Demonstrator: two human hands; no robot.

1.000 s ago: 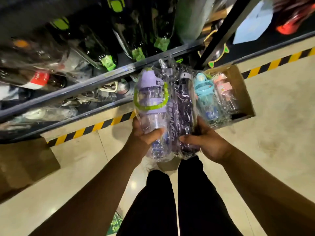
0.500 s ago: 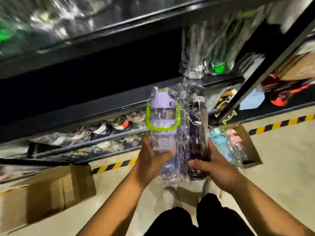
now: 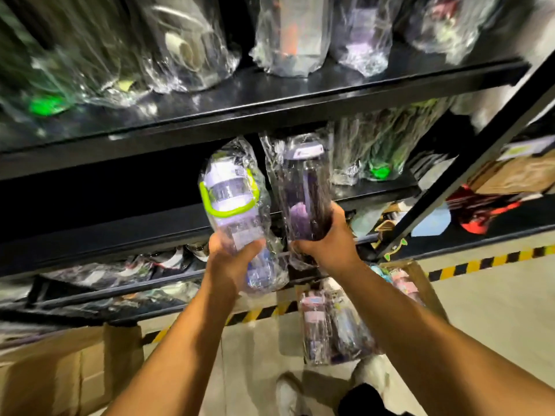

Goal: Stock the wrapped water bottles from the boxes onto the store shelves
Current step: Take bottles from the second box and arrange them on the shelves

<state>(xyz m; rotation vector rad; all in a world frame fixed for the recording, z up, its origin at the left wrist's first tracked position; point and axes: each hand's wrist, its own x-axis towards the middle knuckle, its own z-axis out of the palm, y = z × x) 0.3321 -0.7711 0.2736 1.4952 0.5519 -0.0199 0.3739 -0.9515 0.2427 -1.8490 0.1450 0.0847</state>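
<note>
hands in the head view are raised before black shelving, each holding one wrapped bottle. the left hand [image 3: 228, 259] grips the lower half of a clear lilac bottle [image 3: 231, 199] with a lime-green carry loop, fingers curled round its far side and thumb across the near side. this bottle tilts to the left, its lid up under the front edge of the upper shelf [image 3: 270, 106]. the right hand [image 3: 324, 244] grips the base of a dark purple bottle [image 3: 306, 199], fingers wrapped round it. that bottle stands nearly upright, its cap just below the same front edge. the two bottles are just beside each other; whether their crinkled wraps touch cannot be told. both are held at the front edge of the middle shelf [image 3: 120, 232], at the opening between the two shelves. near that shelf's right end stand wrapped bottles with a green tag [image 3: 378, 163]. a blurred row of wrapped bottles [image 3: 186, 46] lines the upper shelf. on the floor, yellow-and-black tape [image 3: 480, 262] runs along the foot of the shelving. an open cardboard box [image 3: 426, 283] sits by it under the right forearm, beside a bundle of wrapped bottles with a pink lid [image 3: 327, 325]. whether the bundle lies inside a box cannot be told. a second cardboard box [image 3: 60, 370] sits at the lower left, and white shoes [image 3: 288, 394] show at the bottom.
</note>
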